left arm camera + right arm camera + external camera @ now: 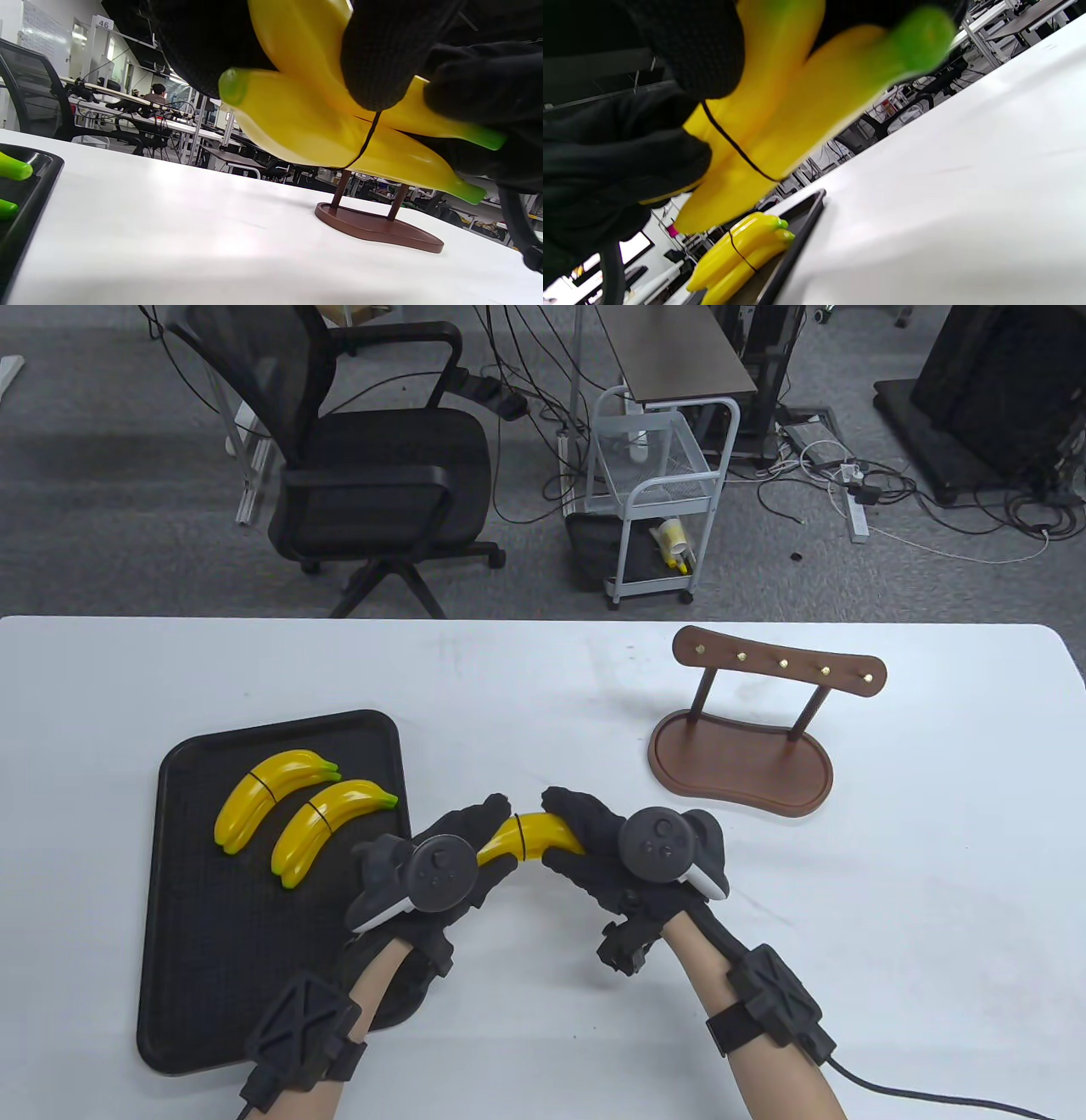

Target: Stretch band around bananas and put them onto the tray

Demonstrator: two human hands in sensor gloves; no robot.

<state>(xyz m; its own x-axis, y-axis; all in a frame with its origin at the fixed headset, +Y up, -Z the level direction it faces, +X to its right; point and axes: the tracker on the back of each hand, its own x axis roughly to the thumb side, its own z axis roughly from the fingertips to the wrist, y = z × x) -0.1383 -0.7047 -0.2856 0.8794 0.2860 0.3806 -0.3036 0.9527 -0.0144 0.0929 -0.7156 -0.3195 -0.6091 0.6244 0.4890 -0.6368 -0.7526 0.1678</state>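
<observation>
A: Nearest?
B: Left hand (441,857) and right hand (607,844), both gloved, both curled round one bunch of bananas (530,836), lifted clear of the white counter (891,899). Left at one end, right at the other.

A: Band?
B: Thin black band (519,840) looped round the middle of the held bunch, between the two hands. Plain in the left wrist view too (365,142), crossing the yellow skin just below a gloved fingertip (377,63). Green tips poking out past the gloves.

A: Just beyond, to the left?
B: Black tray (195,916) on the counter, under and beside the left forearm. Two more bunches lying in its far half: one (270,796) further left, one (329,824) nearer the hands, side by side, apart from each other. Dark band round each.

A: Held bunch over the tray?
B: No. Just right of the tray's right rim, above bare counter.

A: Further back, right?
B: Brown wooden stand (747,746), flat base, two posts, crossbar with small brass pegs. Well apart from the hands.

A: Any writing?
B: None on bananas, tray or stand. Only a "46" sign (103,23) on a white frame far off in the left wrist view.

A: Beyond the counter?
B: Black office chair (373,466), white wire cart (662,500), cables across grey floor.
</observation>
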